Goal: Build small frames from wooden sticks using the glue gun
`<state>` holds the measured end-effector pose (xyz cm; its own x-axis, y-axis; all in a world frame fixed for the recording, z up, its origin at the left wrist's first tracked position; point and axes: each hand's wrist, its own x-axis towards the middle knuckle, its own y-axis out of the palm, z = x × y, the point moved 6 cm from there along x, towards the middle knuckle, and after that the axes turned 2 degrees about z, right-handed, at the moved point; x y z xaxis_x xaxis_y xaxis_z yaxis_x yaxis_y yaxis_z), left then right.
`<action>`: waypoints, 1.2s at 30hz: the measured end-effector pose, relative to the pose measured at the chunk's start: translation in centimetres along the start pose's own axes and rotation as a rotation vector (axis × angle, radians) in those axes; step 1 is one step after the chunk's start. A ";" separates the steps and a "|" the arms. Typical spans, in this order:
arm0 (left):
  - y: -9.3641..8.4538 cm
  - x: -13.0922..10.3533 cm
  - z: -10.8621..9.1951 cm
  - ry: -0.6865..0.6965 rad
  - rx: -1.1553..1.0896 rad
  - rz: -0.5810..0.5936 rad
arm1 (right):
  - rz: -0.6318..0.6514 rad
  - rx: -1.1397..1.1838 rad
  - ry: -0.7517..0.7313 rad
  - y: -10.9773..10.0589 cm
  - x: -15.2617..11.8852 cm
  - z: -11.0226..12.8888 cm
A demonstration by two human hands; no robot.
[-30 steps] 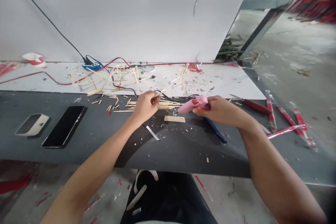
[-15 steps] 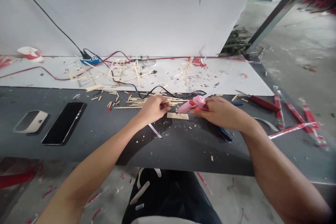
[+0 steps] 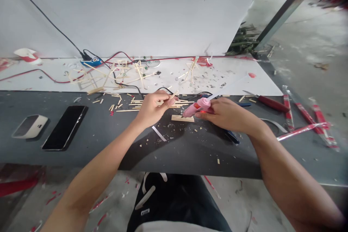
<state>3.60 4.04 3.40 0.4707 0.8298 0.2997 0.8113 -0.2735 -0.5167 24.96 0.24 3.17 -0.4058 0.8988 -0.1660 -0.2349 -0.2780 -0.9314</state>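
Between the thumb and fingers of my left hand (image 3: 154, 108) is a short wooden stick (image 3: 174, 95), pinched and tilted upward. My right hand (image 3: 231, 114) is wrapped round a pink hot glue gun (image 3: 198, 107), with a clear glue stick (image 3: 221, 90) jutting from its back. The gun's nozzle points left, at or just over a small flat row of wooden sticks (image 3: 179, 118) on the dark table; whether it touches cannot be made out. Behind my left hand lies a loose pile of longer wooden sticks (image 3: 136, 106), partly covered by the hand.
On the left are a black phone (image 3: 65, 127) and a white device (image 3: 30, 127). Stick structures (image 3: 125, 70) stand on the white board at the back, near cables. A red-handled knife (image 3: 273, 103) and red plastic wrappers (image 3: 307, 119) lie on the right.
My left hand has lifted from beside the small row of sticks and moved slightly left, and a short stick now shows in its fingers. The glue gun stays nearly in place.
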 end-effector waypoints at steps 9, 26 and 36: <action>1.5 -0.1 2.1 -0.219 -0.335 0.034 | 0.001 -0.005 -0.005 -0.1 -0.1 0.2; 2.8 -0.2 2.3 -0.231 -0.282 0.120 | 0.009 0.006 0.021 -0.7 -0.5 0.3; 2.8 -0.1 2.3 -0.255 -0.263 0.114 | -0.019 -0.011 0.028 -0.3 -0.4 0.4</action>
<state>5.04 4.29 0.08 0.4880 0.8724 0.0258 0.8359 -0.4586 -0.3016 24.85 -0.12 3.65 -0.3765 0.9129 -0.1574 -0.2322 -0.2575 -0.9380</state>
